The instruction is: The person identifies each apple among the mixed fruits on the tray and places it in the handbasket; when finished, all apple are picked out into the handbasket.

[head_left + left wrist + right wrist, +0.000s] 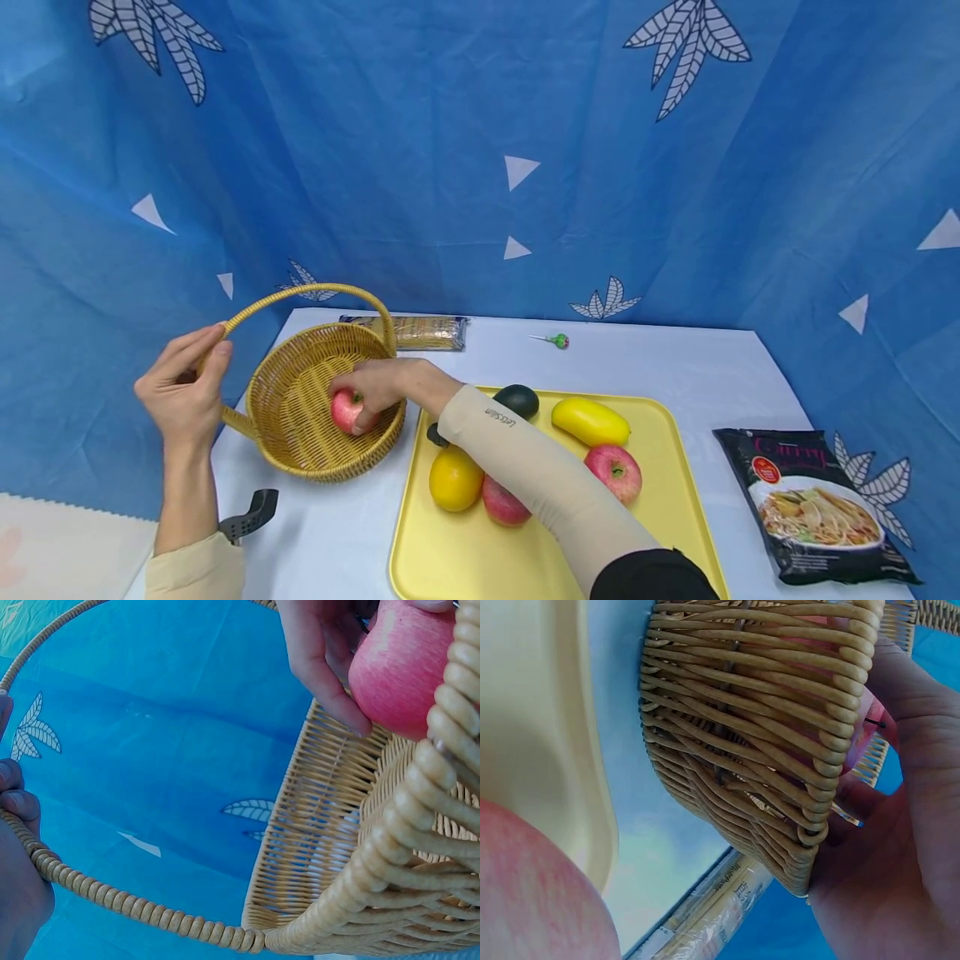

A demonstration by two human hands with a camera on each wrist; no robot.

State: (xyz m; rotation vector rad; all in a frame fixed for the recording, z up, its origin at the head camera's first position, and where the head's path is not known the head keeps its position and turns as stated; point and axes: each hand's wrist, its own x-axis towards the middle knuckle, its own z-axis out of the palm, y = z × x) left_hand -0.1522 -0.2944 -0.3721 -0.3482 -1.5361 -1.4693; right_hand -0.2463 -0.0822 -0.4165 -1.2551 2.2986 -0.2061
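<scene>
Apple (345,411) in the right hand (381,385), fingers curled round it, parted only to its width, inside the basket (296,412). Out left of those fingers, the left hand (183,387) pinches the handle (330,287). I judge this the placing step. Can't quite tell whether basket floor meets apple beneath the fingers. Next move calls, I'd say, for settling it gently, then loosening the right grip.

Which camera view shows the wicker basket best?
The head view: the basket shows nearly whole there, bowl and arched handle together, though the right hand and the apple cover part. The left wrist view gives only parts of handle, rim and inside; the right wrist view, mainly the woven outer wall close up.
</scene>
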